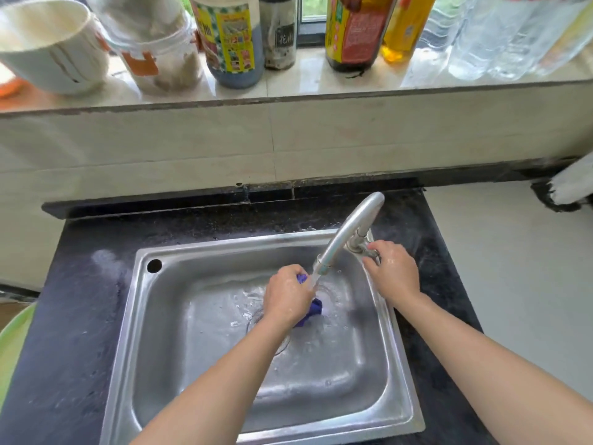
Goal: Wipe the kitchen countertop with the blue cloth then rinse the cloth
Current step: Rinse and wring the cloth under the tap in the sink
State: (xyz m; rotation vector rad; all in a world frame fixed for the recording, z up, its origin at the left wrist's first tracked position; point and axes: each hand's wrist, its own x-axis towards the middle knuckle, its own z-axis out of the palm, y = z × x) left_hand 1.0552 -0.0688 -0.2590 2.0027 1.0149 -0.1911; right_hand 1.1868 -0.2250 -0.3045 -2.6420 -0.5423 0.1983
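**Head view: cloth held under the running tap**

Head camera looks down on a steel sink (133, 319) set into a dark, speckled counter (80, 303) that is wet in patches. The left hand (287, 297) is closed in a fist around the blue cloth (314, 308), which is bunched up so that only small folds stick out above and below the fingers. The cloth sits inside the basin, just above the drain (256, 317), and directly under the spout of the tap (349, 229). Water (313, 282) runs from the spout onto the cloth and the hand, and spreads in ripples over the sink floor.

The right hand (393, 271) is at the foot of the tap on the sink's back right corner, with its fingers curled around the tap handle (369, 252). Both forearms are bare and wet.

Behind the counter rises a tiled wall topped by a windowsill (288, 89). On it stand a white cup (48, 46), a dark sauce bottle (356, 33), a yellow oil bottle (404, 30) and several clear plastic bottles (500, 36). A green plate (12, 342) shows at the left edge.
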